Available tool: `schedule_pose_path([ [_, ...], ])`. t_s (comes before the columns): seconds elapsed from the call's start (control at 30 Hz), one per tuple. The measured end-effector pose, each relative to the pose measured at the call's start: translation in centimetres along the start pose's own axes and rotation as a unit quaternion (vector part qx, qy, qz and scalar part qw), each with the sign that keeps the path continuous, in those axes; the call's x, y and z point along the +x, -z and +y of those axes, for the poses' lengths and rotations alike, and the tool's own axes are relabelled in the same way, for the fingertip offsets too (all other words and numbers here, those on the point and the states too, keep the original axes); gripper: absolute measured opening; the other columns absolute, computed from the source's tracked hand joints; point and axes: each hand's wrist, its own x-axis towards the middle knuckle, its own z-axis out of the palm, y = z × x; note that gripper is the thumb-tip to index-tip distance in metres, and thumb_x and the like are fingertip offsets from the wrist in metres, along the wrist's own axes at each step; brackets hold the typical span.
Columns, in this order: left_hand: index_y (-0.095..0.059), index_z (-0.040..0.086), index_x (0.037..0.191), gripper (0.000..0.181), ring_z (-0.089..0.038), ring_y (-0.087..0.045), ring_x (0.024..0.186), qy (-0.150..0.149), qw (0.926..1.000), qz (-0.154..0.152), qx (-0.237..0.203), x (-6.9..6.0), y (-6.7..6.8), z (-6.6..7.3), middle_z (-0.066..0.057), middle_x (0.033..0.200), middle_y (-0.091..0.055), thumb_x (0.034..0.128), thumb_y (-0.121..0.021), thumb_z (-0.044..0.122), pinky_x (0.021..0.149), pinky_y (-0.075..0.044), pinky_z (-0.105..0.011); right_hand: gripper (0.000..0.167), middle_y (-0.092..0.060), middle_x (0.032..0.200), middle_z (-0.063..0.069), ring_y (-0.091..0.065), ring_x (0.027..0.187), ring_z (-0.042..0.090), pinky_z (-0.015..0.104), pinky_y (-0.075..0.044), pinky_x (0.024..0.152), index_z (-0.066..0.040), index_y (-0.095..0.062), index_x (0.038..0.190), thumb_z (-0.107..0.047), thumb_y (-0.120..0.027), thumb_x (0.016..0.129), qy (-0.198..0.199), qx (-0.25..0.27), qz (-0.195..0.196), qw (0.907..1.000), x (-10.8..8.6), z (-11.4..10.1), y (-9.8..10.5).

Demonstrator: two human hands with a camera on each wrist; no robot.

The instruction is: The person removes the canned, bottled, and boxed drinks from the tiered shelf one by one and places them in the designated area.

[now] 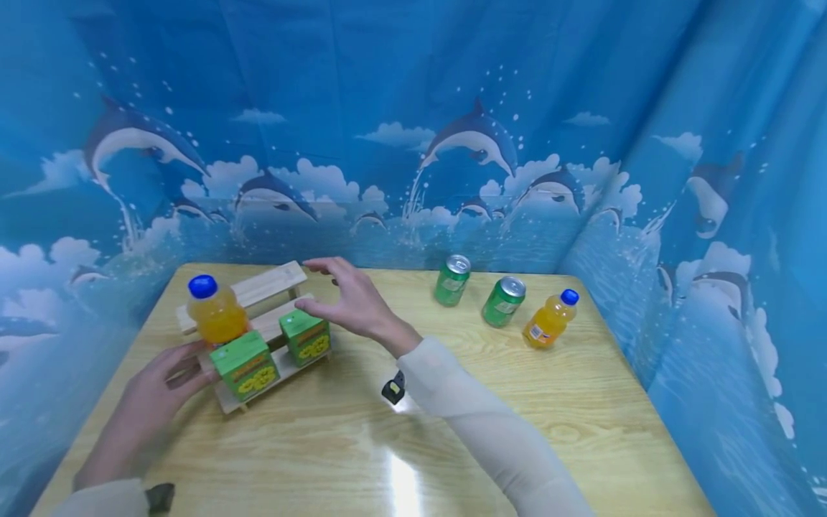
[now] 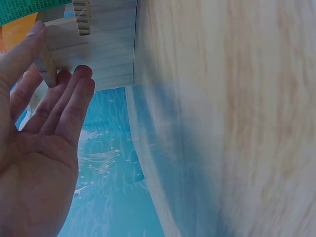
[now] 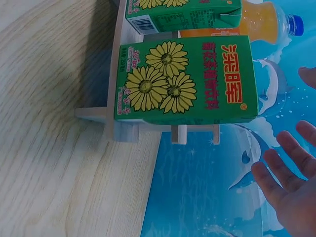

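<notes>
A stepped wooden rack stands at the table's left. On its front step are two green drink cartons with yellow flowers, one left and one right. An orange drink bottle with a blue cap stands behind the left carton. My left hand is at the rack's left end, its fingers mostly straight beside the wooden edge; whether they press it is unclear. Over the rack's right end, my right hand spreads its fingers, holding nothing; the right wrist view shows it apart from the near carton.
Two green cans, one at the back and one nearer, stand on the right half of the table. Beside them is another orange bottle. A blue dolphin-print curtain hangs behind and around the table.
</notes>
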Motion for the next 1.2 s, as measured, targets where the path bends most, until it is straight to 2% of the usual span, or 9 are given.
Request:
schedule_pose_path([
  [0.23, -0.034, 0.002, 0.168, 0.091, -0.063, -0.041, 0.149, -0.011, 0.9999, 0.002, -0.004, -0.1, 0.0, 0.0, -0.037, 0.172, -0.027, 0.1053, -0.065, 0.060, 0.115, -0.047, -0.076, 0.068, -0.059, 0.156, 0.001, -0.057, 0.141, 0.018, 0.027, -0.053, 0.118, -0.018, -0.054, 0.159, -0.044, -0.077, 0.101, 0.009, -0.003, -0.008, 0.9999, 0.4, -1.0, -0.3],
  [0.5, -0.035, 0.000, 0.167, 0.088, -0.064, -0.042, 0.147, -0.020, 0.9997, 0.007, 0.007, -0.1, 0.1, -0.1, -0.038, 0.170, -0.030, 0.1067, -0.064, 0.057, 0.114, -0.048, -0.075, 0.069, -0.058, 0.158, 0.002, -0.058, 0.143, 0.025, 0.026, -0.053, 0.116, -0.017, -0.052, 0.160, -0.044, -0.077, 0.101, 0.026, 0.013, -0.029, 0.9992, 0.9, -2.1, -0.9],
  [0.7, -0.034, 0.001, 0.167, 0.088, -0.064, -0.042, 0.147, -0.022, 0.9997, 0.005, 0.000, -0.2, 0.0, 0.0, -0.038, 0.171, -0.030, 0.1069, -0.063, 0.058, 0.113, -0.048, -0.075, 0.069, -0.058, 0.158, 0.001, -0.058, 0.142, 0.024, 0.025, -0.054, 0.114, -0.018, -0.051, 0.160, -0.043, -0.077, 0.101, 0.036, 0.012, -0.033, 0.9987, 1.1, -2.5, -1.4],
  [1.0, -0.033, 0.004, 0.169, 0.094, -0.064, -0.041, 0.148, -0.016, 0.9998, -0.004, -0.009, -0.2, 0.1, -0.1, -0.036, 0.172, -0.028, 0.1048, -0.061, 0.066, 0.114, -0.048, -0.076, 0.074, -0.054, 0.162, -0.001, -0.055, 0.147, 0.020, 0.027, -0.054, 0.115, -0.022, -0.047, 0.164, -0.047, -0.077, 0.101, 0.024, 0.008, -0.054, 0.9982, 1.6, -3.5, -2.0],
  [1.2, -0.032, 0.003, 0.169, 0.091, -0.064, -0.042, 0.148, -0.011, 0.9999, -0.002, -0.009, -0.1, 0.1, 0.0, -0.037, 0.172, -0.027, 0.1058, -0.064, 0.061, 0.113, -0.048, -0.076, 0.078, -0.053, 0.163, -0.004, -0.053, 0.148, 0.013, 0.030, -0.052, 0.119, -0.025, -0.043, 0.166, -0.050, -0.077, 0.100, 0.024, 0.000, -0.072, 0.9971, 2.1, -4.1, -2.7],
])
